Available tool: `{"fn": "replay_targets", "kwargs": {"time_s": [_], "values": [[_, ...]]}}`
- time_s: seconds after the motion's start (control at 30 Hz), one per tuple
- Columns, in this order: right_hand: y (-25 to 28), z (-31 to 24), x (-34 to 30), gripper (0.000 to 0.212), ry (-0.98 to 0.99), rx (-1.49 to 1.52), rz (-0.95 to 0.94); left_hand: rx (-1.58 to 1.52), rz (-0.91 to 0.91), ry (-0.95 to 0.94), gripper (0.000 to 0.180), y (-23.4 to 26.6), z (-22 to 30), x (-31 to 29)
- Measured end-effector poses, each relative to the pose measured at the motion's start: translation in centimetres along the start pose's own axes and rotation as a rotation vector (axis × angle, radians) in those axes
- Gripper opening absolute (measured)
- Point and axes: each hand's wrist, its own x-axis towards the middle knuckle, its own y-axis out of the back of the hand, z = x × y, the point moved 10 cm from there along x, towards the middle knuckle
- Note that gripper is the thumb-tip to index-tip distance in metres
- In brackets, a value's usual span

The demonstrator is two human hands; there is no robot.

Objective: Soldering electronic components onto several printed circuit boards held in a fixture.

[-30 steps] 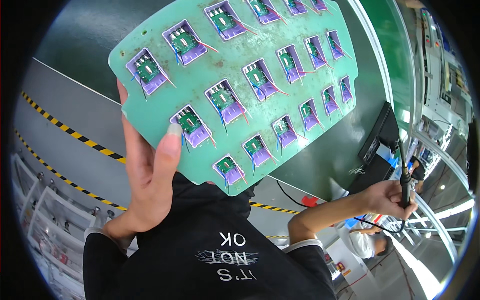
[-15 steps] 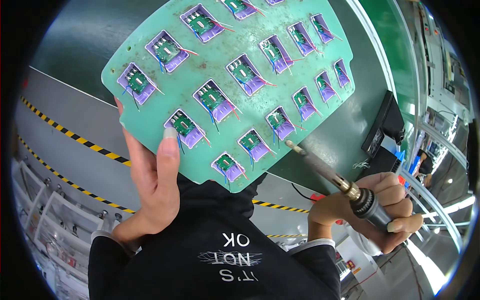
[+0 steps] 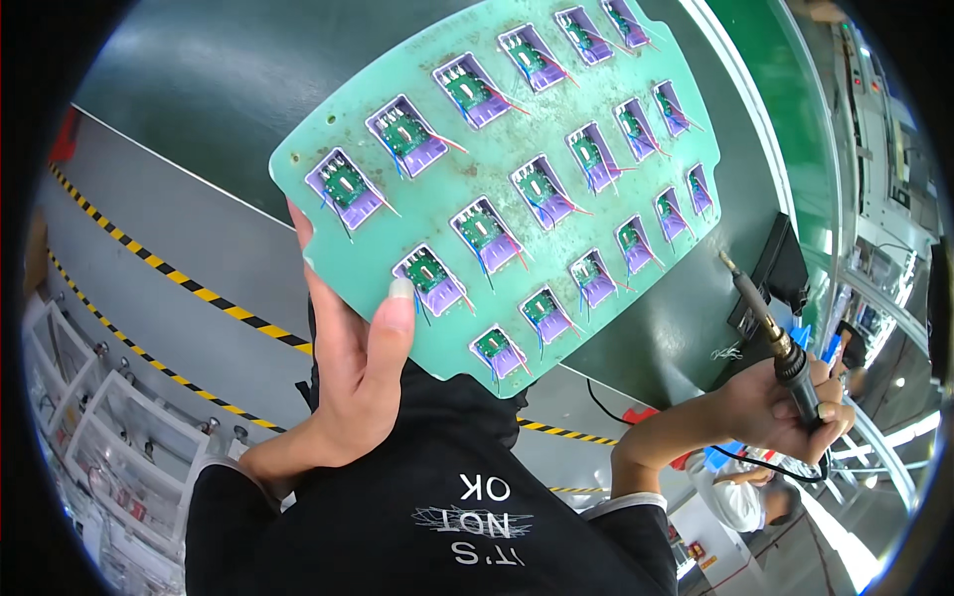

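Observation:
My left hand (image 3: 363,382) grips the near left edge of a green tray (image 3: 397,223), thumb on top and fingers underneath. Rows of purple housings (image 3: 596,288) sit in the tray's cutouts, each with a small green circuit board (image 3: 482,228) and thin red, white and blue wires. The tray is held tilted above the dark worktable. My right hand (image 3: 785,407) is closed around the black handle of a soldering iron (image 3: 792,368). The iron's tip points up and left, just off the tray's right edge and apart from it.
The dark green worktable (image 3: 189,89) lies beyond the tray. A black box (image 3: 780,268) stands on its right side, near a few loose wire scraps (image 3: 728,353). Yellow-black tape (image 3: 179,281) marks the floor. Another person (image 3: 745,497) is at lower right; white racks (image 3: 109,397) stand at left.
The tray has shifted right and slightly down with my left hand. My right hand has drawn the soldering iron away from the housings, to the right, and its tip now points more upward.

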Motion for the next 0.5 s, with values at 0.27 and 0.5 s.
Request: {"fn": "replay_targets", "kwargs": {"time_s": [0.27,0.5], "values": [[1.5,0.1,0.5,0.025,0.034,-0.081,0.187,0.162,-0.084,-0.173,0.077,1.6,0.6,-0.3],[3.8,0.5,1.1,0.026,0.022,-0.079,0.241,0.235,-0.057,-0.098,0.079,1.9,-0.3,-0.7]]}}
